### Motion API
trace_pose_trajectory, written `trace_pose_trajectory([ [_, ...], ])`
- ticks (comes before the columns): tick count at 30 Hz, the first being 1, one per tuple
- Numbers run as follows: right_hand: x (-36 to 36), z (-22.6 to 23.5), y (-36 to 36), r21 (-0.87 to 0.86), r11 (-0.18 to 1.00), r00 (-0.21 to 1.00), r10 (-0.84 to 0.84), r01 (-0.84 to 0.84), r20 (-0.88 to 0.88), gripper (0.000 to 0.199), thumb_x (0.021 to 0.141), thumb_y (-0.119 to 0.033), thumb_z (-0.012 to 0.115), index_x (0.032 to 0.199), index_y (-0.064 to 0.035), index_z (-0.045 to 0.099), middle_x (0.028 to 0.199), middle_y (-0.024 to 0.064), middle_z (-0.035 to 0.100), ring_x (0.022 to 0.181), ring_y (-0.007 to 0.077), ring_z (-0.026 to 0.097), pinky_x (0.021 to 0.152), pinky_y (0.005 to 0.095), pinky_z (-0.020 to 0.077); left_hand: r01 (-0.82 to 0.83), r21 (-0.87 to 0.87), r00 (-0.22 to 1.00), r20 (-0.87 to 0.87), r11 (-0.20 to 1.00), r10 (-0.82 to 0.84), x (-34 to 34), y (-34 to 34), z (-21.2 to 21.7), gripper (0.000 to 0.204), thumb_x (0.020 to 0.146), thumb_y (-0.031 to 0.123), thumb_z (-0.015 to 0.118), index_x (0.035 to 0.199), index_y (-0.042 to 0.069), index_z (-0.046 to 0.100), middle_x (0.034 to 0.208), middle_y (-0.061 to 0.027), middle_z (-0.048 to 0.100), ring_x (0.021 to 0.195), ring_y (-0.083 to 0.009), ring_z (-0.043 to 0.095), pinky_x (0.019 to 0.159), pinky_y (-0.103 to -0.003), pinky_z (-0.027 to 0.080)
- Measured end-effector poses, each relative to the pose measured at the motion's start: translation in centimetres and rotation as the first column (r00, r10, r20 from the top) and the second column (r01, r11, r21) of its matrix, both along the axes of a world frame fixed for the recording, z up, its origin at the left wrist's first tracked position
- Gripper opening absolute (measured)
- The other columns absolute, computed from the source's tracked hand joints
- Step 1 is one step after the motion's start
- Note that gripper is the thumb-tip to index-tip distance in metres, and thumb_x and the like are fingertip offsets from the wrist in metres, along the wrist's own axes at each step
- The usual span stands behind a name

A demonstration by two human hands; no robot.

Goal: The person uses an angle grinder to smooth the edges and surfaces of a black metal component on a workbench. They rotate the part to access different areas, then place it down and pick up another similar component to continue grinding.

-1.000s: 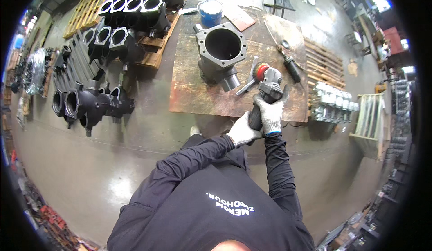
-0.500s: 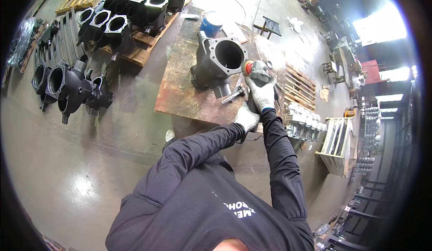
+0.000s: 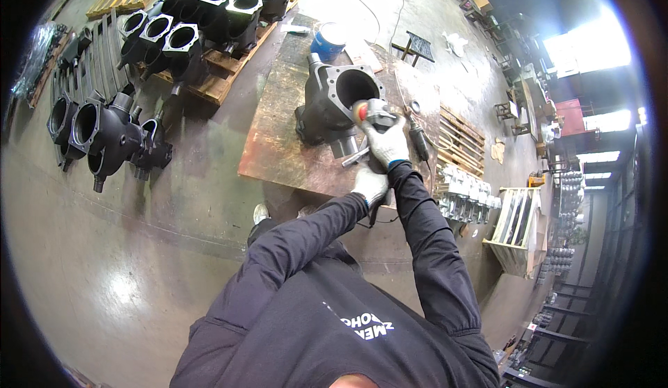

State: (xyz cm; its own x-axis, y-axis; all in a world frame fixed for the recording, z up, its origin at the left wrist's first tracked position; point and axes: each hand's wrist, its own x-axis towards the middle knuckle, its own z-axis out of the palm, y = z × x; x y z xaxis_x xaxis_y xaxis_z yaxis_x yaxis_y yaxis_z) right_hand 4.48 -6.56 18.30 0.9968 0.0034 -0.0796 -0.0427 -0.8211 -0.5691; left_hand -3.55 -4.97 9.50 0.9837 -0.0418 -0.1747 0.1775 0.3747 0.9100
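A large black cast metal housing (image 3: 332,103) with a square open mouth stands on a rusty steel plate (image 3: 278,144). I hold a hand grinder (image 3: 372,117) with both gloved hands. My right hand (image 3: 388,143) grips its body near the head, and my left hand (image 3: 370,184) holds the rear of the handle. The grinder's reddish disc (image 3: 361,110) sits at the right edge of the housing's mouth. Both arms wear dark sleeves.
Several black castings (image 3: 104,127) lie on the concrete floor at left, more (image 3: 209,12) stacked on a wooden pallet. A blue can (image 3: 327,40) stands on the plate's far end. Another tool (image 3: 418,138) lies at right, beside a pallet (image 3: 459,141) and silvery parts (image 3: 463,197).
The grinder has moved from the plate's right side up to the rim of the housing's mouth. My head view has shifted, so the plate now sits nearer the middle.
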Motion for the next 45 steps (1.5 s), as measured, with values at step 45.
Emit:
trace_pose_trajectory([
  [45,3.9,1.0,5.3,-0.052,0.984,0.984,0.165,-0.168,-0.064,0.101,0.081,-0.050,0.081,0.146,0.0076,0.029,0.130,0.0314,0.061,0.121,0.0418,0.064,0.102,0.0425,0.0504,-0.373,-0.274,0.921,-0.228,0.887,0.317,4.0,2.3,-0.5,0.040,0.090,0.005,0.067,0.128,0.001,0.054,0.124,-0.0122,0.069,0.112,-0.0245,0.066,0.095,-0.036,0.052],
])
